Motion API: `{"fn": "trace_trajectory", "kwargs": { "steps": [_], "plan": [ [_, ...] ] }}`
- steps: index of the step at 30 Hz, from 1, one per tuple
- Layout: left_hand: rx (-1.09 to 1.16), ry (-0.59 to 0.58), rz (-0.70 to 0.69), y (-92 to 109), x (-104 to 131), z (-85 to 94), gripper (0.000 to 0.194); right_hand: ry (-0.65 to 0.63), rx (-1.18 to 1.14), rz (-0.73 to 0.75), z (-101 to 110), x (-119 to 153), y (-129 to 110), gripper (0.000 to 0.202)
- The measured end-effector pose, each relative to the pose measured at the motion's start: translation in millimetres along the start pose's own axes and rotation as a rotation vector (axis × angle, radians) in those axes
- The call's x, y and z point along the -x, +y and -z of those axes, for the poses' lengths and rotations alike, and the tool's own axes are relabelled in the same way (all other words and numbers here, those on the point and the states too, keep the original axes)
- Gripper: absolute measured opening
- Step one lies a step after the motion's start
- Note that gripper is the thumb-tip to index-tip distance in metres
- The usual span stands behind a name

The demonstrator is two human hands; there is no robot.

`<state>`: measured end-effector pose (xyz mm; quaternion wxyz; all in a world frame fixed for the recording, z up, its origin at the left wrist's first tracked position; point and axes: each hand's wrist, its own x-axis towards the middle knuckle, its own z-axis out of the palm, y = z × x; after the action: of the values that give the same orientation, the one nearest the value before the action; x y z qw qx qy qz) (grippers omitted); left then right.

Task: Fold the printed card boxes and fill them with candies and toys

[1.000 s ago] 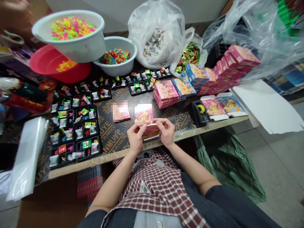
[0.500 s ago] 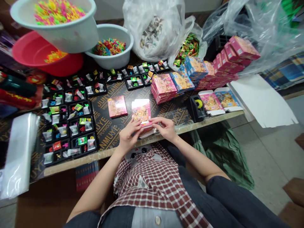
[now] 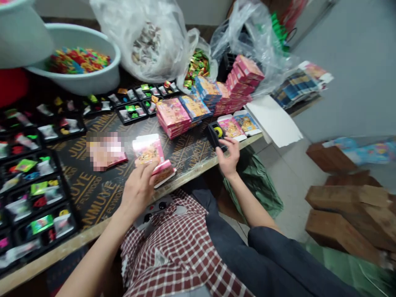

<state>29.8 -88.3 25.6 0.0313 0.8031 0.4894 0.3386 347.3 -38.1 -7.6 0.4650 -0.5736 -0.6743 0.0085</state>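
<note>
My left hand (image 3: 140, 182) rests on a pink printed carton (image 3: 147, 149), its fingers over the folded front flap, holding it at the table's front edge. The carton lies with a white flap up at its far end. My right hand (image 3: 229, 159) is at a black tape dispenser (image 3: 213, 138) with a yellow roll (image 3: 218, 131); thumb and fingers are apart, and whether they touch the tape I cannot tell. Left of the carton lies another pink box (image 3: 116, 159), partly blurred. Beside the dispenser are a flat pink carton (image 3: 231, 127) and a blue one (image 3: 246, 121).
Stacked pink boxes (image 3: 173, 115) and blue boxes (image 3: 195, 108) stand behind. Black trays (image 3: 46, 202) of wrapped pieces fill the left. A grey-blue basin (image 3: 89, 84) and clear plastic bags (image 3: 145, 45) line the back. Cardboard boxes (image 3: 343, 214) sit on the floor at right.
My right hand has left the carton and moved right to the tape dispenser. My left hand stays on the carton. The view has swung to the right.
</note>
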Motion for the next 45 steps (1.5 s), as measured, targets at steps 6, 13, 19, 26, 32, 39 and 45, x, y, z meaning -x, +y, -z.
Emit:
{"fn": "trace_trajectory", "kwargs": {
  "steps": [6,13,19,26,32,39,45],
  "plan": [
    [-0.116,-0.089,-0.176,0.7,-1.3,-22.3,0.054,-0.239,0.208,-0.366,35.0,-25.3,91.6,0.022],
    [-0.143,-0.038,-0.197,3.1,2.6,-30.0,0.056,-0.303,-0.118,-0.369,24.7,-40.3,88.1,0.016],
    [-0.187,-0.019,-0.187,0.9,3.8,-31.3,0.054,-0.039,-0.3,-0.597,30.1,-21.4,72.6,0.016],
    [-0.138,-0.008,-0.136,-3.8,1.6,-34.8,0.052,-0.061,-0.323,-0.712,21.9,13.7,81.9,0.018],
    [-0.006,0.073,-0.099,-3.7,4.3,-38.4,0.038,0.109,-0.281,-0.662,15.0,17.8,80.9,0.03],
    [-0.021,0.049,-0.016,8.3,6.9,-38.4,0.03,-0.165,-0.673,-0.761,5.9,25.3,-26.4,0.032],
    [0.079,0.127,-0.11,9.0,4.4,-34.5,0.037,-0.848,-1.265,-0.913,-17.4,27.5,-112.7,0.041]
  ]
}}
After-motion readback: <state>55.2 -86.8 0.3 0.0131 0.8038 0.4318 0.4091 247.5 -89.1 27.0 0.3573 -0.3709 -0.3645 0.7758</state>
